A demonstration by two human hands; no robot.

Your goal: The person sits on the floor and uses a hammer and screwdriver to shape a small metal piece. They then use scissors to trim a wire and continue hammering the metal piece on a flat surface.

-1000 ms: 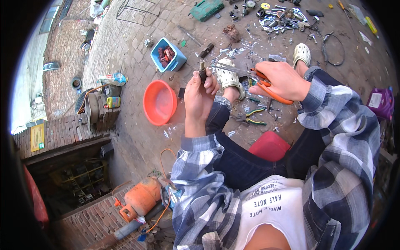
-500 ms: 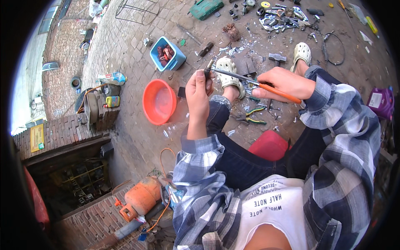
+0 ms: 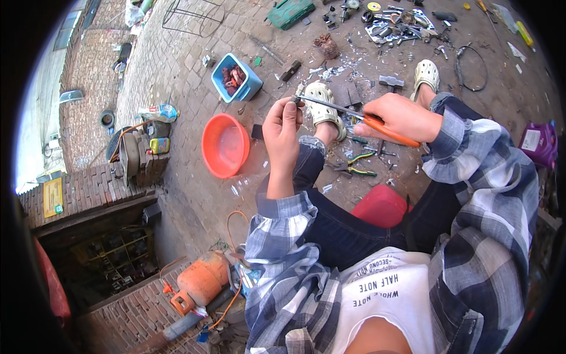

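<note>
In my right hand (image 3: 402,117) is a long, slim metal tool with an orange handle (image 3: 392,131); I cannot make out its exact kind. Its shaft reaches left, and its tip meets a small dark metal part (image 3: 296,99). My left hand (image 3: 283,125) pinches that part between thumb and fingers, which partly cover it. Both hands are raised above the ground, in front of my pale clog (image 3: 320,100).
An orange-red basin (image 3: 226,144) and a blue tub (image 3: 250,87) with reddish-brown pieces stand left. Green-handled pliers (image 3: 356,165) and a hammer (image 3: 391,81) lie near my feet. Metal parts (image 3: 401,26) spread farther off. An orange gas cylinder (image 3: 203,276) stands lower left.
The small part in my left fingers has tilted, and less of it sticks up. My right hand has shifted slightly left, with the tool's orange handle turned a little.
</note>
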